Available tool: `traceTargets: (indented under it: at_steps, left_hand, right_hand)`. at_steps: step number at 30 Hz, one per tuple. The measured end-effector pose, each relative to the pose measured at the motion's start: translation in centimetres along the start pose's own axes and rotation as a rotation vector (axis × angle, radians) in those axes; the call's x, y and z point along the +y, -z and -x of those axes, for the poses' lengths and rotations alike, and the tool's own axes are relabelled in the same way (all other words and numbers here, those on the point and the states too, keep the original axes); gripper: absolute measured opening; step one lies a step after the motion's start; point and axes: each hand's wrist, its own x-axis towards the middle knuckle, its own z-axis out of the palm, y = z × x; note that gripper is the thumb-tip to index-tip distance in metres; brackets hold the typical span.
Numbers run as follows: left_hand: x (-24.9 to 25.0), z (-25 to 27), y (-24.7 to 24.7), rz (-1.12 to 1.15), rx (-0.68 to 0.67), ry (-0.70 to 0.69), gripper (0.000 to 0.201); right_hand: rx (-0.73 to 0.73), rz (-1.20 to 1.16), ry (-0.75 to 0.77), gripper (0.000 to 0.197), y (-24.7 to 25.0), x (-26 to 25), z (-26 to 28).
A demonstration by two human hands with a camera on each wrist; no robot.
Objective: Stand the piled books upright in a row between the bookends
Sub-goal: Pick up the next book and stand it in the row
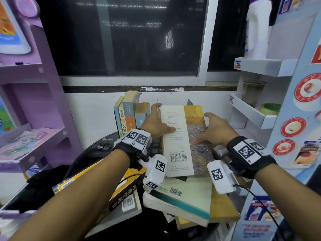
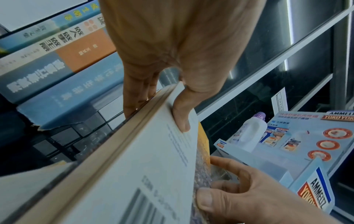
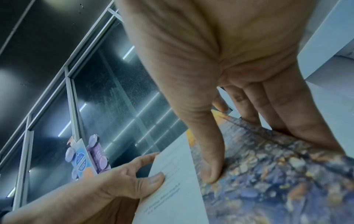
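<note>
A large book [image 1: 184,136] with a white and yellow-blue painted back cover is held tilted above the pile, back cover up. My left hand [image 1: 156,122] grips its left edge, thumb on the cover [image 2: 182,119] and fingers [image 2: 134,97] underneath. My right hand [image 1: 213,131] grips its right edge, thumb [image 3: 212,166] on the painted part, fingers [image 3: 287,115] behind. Several books [image 1: 128,117] stand upright in a row just left of it, by the wall. A messy pile of books [image 1: 182,202] lies below, near me.
A purple shelf unit [image 1: 29,105] stands at the left. A white and blue display rack [image 1: 260,115] with a bottle [image 1: 257,30] and tape roll [image 1: 271,108] stands at the right. A dark window [image 1: 121,40] is behind. The black table [image 1: 97,153] shows beside the pile.
</note>
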Motion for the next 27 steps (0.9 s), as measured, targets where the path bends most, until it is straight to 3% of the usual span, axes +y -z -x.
traceTargets:
  at_steps: [4,10,14,19,23,27]
  left_hand:
    - [1.1,0.3,0.9,0.039,0.095,-0.098,0.093]
    - [0.5,0.5,1.9,0.161,0.094,-0.165,0.097]
    - [-0.2,0.4,1.5,0.414,0.075,-0.115,0.068]
    - [0.0,0.7,0.5,0.556,0.076,-0.152,0.050]
    - [-0.2,1.3,0.8,0.581,-0.031,-0.185,0.043]
    - [-0.7,1.4,1.8,0.599,-0.131,-0.194,0.043]
  right_hand:
    - [0.144,-0.055,0.060,0.085,-0.7,-0.4,-0.4]
    - [0.270,-0.052,0.141,0.090,-1.9,-0.8,-0.5]
    - [0.282,-0.065,0.187,0.080,-1.9,-0.7,-0.3]
    - [0.234,-0.251,0.200,0.066,-0.5,-0.7,-0.5]
    - [0.062,-0.347,0.281,0.080,1.7,-1.3,-0.5]
    - [-0.169,-0.326,0.368,0.050,4.1,-2.7,0.2]
